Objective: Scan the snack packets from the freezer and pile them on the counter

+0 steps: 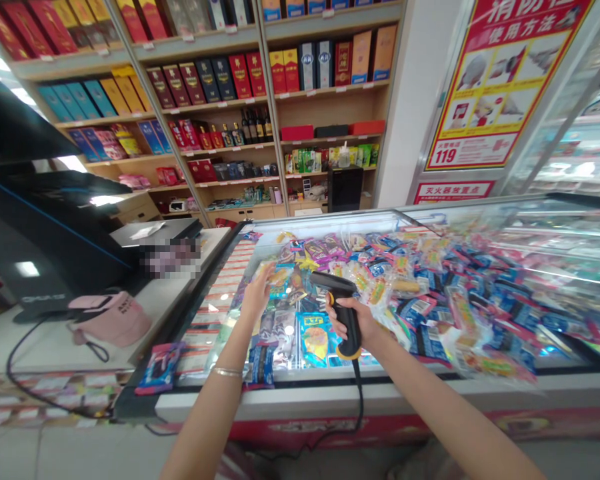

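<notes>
Currently, head view: both forearms reach forward from the near edge. Right hand (346, 319), right of centre, has fingers wrapped around the handle of a scanner (351, 337). Left hand (260, 288) extends farther, over packets; its fingertips blur, so whether they grip anything cannot be told. Scanner: black, yellow-trimmed, head angled to the far left, cord trailing down the near side. Below it, glass-topped case (430, 385); packet heap (430, 300) spreads right. Left: counter (177, 283) bearing pink pouch (125, 321). Far: shelves (330, 95) of boxes and bottles.
</notes>
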Tool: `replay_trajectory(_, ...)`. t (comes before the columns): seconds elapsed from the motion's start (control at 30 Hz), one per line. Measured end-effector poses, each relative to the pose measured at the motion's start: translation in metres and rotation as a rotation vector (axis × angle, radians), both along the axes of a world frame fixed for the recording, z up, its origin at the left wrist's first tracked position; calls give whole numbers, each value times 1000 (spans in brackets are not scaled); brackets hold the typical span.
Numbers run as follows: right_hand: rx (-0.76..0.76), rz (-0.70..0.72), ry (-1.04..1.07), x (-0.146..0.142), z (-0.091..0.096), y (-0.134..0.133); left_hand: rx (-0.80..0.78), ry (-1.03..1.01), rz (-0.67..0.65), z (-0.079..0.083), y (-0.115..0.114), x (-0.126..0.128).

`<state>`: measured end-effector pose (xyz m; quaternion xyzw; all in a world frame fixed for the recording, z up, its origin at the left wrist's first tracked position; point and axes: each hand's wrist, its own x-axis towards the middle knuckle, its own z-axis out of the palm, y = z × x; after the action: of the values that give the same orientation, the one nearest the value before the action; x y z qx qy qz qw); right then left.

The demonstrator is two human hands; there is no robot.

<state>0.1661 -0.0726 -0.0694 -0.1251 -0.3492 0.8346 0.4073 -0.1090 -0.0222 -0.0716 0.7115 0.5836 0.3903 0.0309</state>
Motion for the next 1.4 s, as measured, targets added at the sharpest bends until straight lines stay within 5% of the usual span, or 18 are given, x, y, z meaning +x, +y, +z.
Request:
replay_trajectory(0.17,-3,-6,2,0,1,0,-180,198,61,-13,10,-4)
replay_trajectory(0.57,2,-19,-4,-4,1,-2,-76,293,45,-23,10,-3)
replay_trajectory(0.7,1,-28,-6,-5,1,-3,16,376,45,-20,6,-1)
replay_trajectory(0.9,3,-24,4,-5,-1,-2,-189,612,233,-9,-2,15)
replay_trajectory(1.07,2,-20,4,-5,0,-3,-256,742,254,2,-2,22)
replay_trajectory(1.4,-14,-47,-4,-5,2,-4,-161,395,225,-16,8,5)
